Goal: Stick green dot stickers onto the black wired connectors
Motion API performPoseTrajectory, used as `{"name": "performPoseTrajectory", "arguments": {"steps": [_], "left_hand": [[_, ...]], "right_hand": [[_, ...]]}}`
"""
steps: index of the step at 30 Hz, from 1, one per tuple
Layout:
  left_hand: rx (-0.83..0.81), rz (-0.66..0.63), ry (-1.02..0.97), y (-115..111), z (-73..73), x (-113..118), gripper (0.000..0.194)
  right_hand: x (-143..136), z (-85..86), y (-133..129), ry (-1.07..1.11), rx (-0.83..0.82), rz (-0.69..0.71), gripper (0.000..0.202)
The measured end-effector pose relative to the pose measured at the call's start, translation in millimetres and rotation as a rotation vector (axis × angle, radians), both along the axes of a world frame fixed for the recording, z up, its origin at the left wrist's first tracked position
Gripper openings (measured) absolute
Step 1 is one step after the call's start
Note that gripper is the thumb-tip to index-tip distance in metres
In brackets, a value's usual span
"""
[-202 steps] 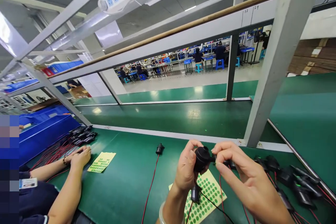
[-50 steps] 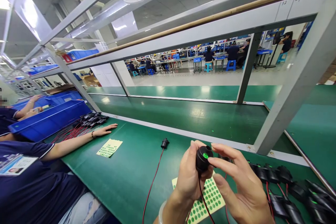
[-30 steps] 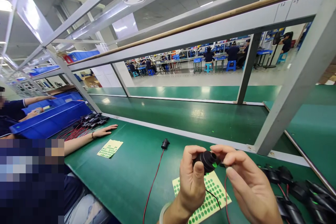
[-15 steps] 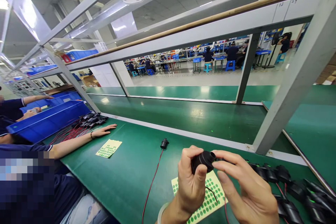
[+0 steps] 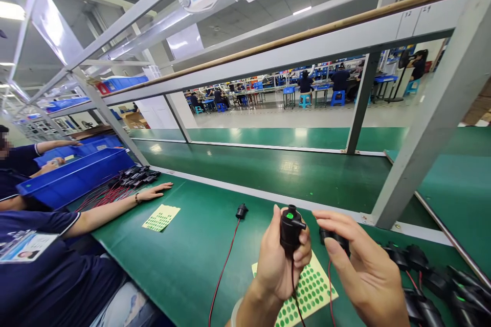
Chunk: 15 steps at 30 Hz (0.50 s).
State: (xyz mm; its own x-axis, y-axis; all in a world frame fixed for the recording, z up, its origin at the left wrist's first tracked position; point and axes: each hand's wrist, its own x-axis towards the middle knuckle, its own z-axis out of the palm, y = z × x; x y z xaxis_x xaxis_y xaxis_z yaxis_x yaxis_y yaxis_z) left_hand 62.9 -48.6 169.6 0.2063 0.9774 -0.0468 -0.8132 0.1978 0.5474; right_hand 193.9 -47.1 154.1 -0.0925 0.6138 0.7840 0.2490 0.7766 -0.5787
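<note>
My left hand is wrapped round a small black pump, held upright with its spouts at the top. A green dot sits on the pump's top face, and a thin red and black lead hangs down from it. My right hand is just to the right, fingers and thumb apart. Between its thumb and fingers shows another black pump, apparently on the table behind; the hand partly covers it. Under my hands lies a pale yellow sheet of green dot stickers.
A single black pump with a red lead lies left of my hands. Several more are heaped at the right. Further left are a second sticker sheet, a co-worker's outstretched arm, a blue bin and a metal frame post.
The pump in my left hand has turned from lying sideways to upright, and its green dot now shows. My right hand has moved off it slightly, uncovering the pump behind.
</note>
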Motion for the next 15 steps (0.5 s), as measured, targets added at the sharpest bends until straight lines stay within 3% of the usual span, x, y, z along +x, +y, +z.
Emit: {"name": "performPoseTrajectory", "arguments": {"steps": [9, 12, 15], "left_hand": [[-0.098, -0.172, -0.072, 3, -10.2, 0, 0.051], [-0.069, -0.168, -0.041, 2, -13.4, 4, 0.048], [-0.032, -0.084, 0.027, -1, -13.7, 8, 0.047]], "right_hand": [[-1, 1.1, 4, -0.132, 0.079, -0.013, 0.020], [-1, 0.4, 3, -0.127, 0.059, -0.008, 0.018], [1, -0.3, 3, -0.129, 0.050, -0.002, 0.016]]}}
